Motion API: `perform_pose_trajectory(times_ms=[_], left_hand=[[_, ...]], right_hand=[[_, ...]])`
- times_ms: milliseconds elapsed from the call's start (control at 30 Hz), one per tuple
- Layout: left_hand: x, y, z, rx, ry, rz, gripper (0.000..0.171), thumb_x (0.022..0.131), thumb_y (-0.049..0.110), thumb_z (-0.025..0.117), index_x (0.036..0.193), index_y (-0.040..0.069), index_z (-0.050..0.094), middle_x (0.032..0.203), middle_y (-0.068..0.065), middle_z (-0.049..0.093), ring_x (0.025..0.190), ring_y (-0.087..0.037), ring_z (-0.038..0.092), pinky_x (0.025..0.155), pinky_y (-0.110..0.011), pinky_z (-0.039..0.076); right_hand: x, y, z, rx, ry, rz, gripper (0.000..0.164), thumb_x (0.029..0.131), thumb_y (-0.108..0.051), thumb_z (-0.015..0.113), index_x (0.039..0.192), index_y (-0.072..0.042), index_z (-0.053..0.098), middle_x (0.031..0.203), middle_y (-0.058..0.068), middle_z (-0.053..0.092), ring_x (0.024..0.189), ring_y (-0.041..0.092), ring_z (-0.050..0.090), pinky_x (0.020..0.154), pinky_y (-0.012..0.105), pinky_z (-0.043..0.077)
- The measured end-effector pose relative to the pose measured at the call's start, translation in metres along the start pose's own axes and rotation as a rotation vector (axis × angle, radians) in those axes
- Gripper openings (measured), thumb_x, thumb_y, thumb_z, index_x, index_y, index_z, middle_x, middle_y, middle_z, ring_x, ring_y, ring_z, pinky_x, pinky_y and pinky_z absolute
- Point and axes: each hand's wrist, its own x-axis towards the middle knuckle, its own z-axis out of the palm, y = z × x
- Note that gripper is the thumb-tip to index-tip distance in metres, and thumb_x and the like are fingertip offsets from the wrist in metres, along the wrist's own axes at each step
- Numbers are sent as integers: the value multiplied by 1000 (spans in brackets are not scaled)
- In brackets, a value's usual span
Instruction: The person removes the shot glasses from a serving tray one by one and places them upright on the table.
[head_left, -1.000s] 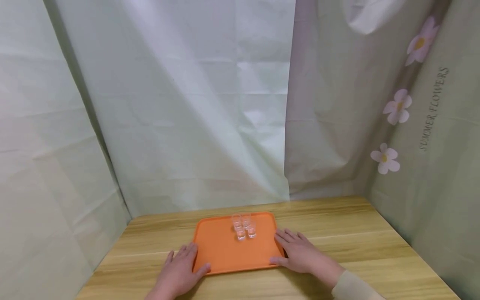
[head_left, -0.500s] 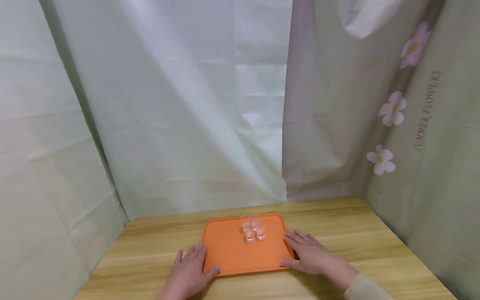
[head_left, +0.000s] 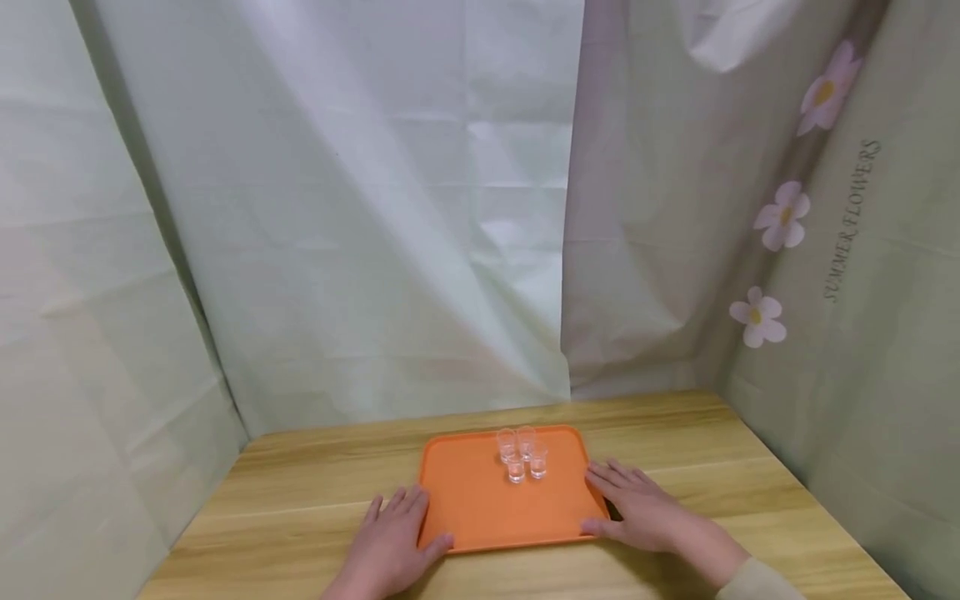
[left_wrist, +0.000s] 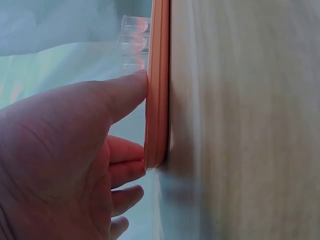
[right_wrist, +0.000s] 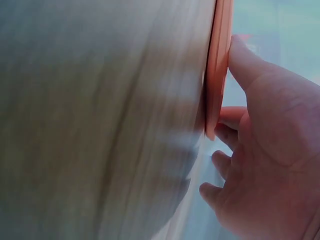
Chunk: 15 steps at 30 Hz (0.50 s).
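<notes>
An orange tray lies on the wooden table, with several small clear shot glasses grouped upright toward its back right. My left hand touches the tray's left side, its thumb at the front left corner. On the opposite side, my right hand rests its fingertips against the right rim, thumb by the front right corner. The left wrist view has thumb and fingertips right at the tray's rim, fingers nearly straight. In the right wrist view, the right thumb presses the rim, and some fingers stay off it.
The wooden table extends to both sides of the tray. Pale green curtains enclose the back and both sides; the right one carries white flowers and printed lettering.
The tray has slid to the right across the table, carrying the glasses with it. Both hands have moved right along with it, keeping the same places on its sides.
</notes>
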Motion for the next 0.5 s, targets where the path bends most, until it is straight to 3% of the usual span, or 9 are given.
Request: perform_pose_trajectory(times_ms=[167, 500], left_hand=[[-2, 4, 4, 30, 20, 16, 89, 100, 65, 73, 153, -5, 61, 161, -24, 56, 153, -52, 44, 126, -74, 21], [0, 12, 6, 53, -6, 21, 92, 101, 69, 70, 155, -4, 59, 163, -23, 53, 154, -51, 42, 127, -73, 20]], right_hand=[[-5, 4, -3, 14, 5, -4, 92, 103, -64, 70, 165, 0, 48, 174, 19, 40, 162, 52, 26, 124, 77, 21], [-10, 12, -2, -2, 31, -13, 93, 102, -64, 71, 165, 1, 48, 173, 20, 41, 161, 53, 27, 125, 76, 22]])
